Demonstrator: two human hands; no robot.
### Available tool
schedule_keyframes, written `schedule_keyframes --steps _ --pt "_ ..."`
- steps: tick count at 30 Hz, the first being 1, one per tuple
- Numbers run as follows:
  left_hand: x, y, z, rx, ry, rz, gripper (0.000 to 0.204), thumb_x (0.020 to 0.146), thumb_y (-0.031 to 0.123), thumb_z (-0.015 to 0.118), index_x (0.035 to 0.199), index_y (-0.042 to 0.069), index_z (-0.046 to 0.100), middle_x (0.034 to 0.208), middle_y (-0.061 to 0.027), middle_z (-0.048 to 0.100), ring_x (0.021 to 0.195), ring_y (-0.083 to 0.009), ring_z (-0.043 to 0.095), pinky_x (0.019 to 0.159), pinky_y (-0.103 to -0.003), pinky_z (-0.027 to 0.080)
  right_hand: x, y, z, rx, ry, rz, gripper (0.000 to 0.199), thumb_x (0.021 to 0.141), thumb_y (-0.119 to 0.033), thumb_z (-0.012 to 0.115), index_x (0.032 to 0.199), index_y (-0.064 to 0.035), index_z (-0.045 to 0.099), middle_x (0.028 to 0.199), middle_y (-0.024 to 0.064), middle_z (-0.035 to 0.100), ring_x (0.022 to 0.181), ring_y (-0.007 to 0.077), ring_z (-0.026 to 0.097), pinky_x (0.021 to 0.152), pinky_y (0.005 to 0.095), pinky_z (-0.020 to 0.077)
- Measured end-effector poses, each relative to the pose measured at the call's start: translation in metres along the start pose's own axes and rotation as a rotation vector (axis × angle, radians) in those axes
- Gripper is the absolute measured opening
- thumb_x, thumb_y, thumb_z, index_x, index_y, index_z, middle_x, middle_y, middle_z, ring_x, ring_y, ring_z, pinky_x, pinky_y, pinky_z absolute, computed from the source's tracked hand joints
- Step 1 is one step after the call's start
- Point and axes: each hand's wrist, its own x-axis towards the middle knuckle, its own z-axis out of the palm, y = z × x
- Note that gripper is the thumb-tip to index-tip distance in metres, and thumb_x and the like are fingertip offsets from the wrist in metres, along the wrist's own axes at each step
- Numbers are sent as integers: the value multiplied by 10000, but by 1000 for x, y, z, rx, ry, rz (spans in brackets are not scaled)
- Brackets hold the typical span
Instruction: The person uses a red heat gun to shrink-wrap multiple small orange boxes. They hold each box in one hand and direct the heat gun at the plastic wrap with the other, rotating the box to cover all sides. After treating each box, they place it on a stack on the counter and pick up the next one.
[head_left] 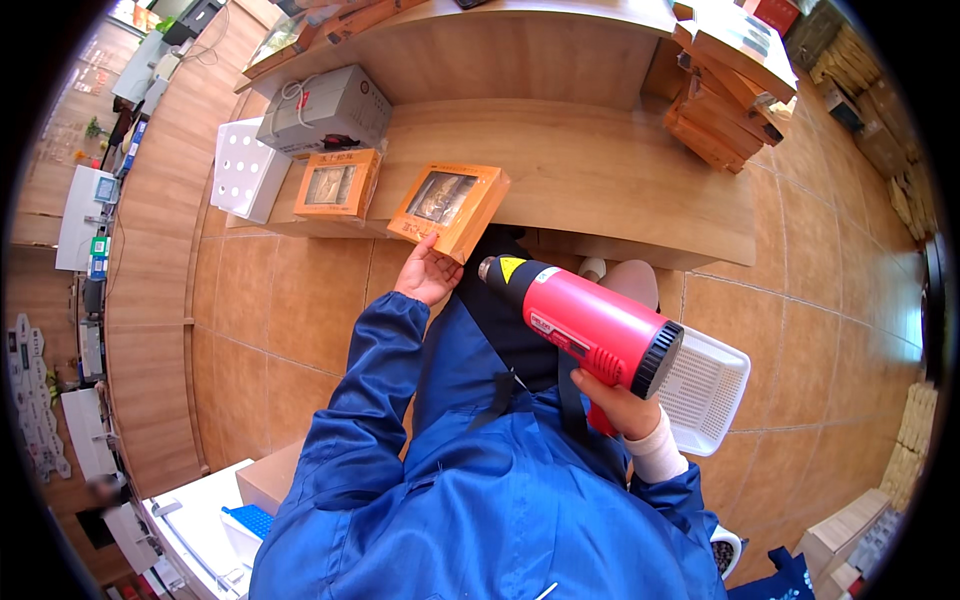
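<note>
My left hand (430,275) grips the near edge of an orange window box (477,215), fingers beneath and thumb on its front. The box tilts over the front of the wooden bench; clear film shows at its side. In my right hand (622,407) is a red heat gun (590,320) with a black rear cap, its fingers wrapped round the handle under the body. The gun's metal nozzle (487,268) points left toward the box, a short way off from it. A second orange window box (337,184) lies on the bench to the left.
On the bench (560,150) stand a grey carton (330,108) and a white box with round holes (245,170). Several orange boxes are stacked at the right end (715,125). A white perforated basket (705,390) sits right of my lap.
</note>
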Motion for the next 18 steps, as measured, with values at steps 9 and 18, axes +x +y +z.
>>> schedule_keyframes --steps 9,18 --pt "-16 1 6 -72 -19 -4 414 787 412 617 1074 118 564 1056 -53 578 1007 -219 490 897 -365 346 -4 -3 -6 37 103 36 314 741 -52 703 1031 -21 584 915 53 617 829 150 586 749 284 473" --pt "-14 1 8 -141 -9 -7 535 797 397 627 1197 73 481 1193 -94 520 1102 -281 471 928 -384 349 -9 -11 -5 -13 14 -78 379 720 -57 721 1066 -27 569 969 58 609 872 154 581 784 289 468"
